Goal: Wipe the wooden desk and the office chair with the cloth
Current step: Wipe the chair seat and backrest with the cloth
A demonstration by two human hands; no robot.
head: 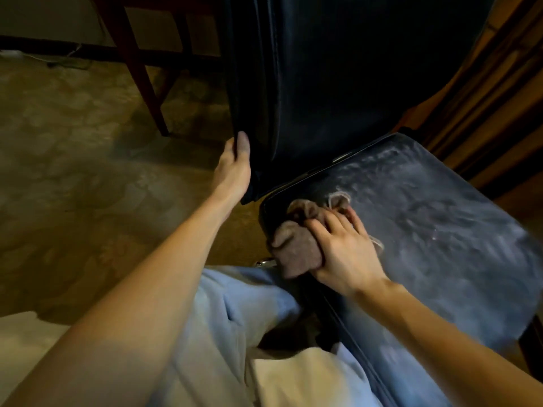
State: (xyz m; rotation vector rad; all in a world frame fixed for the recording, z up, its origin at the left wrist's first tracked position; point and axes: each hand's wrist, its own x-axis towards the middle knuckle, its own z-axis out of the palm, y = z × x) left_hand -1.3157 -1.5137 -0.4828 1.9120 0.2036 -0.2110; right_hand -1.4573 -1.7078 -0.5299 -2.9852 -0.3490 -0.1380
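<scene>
R hand (pixel 343 248) clutches bunched cloth (pixel 293 245) at seat (pixel 440 230) corner, L hand (pixel 233 168) grips backrest (pixel 338 69) edge — risk: cloth slides off edge, chair swivels w/ push.

Light blue trousers (pixel 249 298), bare forearms (pixel 164 289)

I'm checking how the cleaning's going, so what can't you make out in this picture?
All in the head view.
The desk top: cut off by the top edge; only wooden legs show.
Fingertips of the left hand: behind the backrest edge.
Part of the cloth: under the right hand.
The seat, near right corner: blurred.
</scene>
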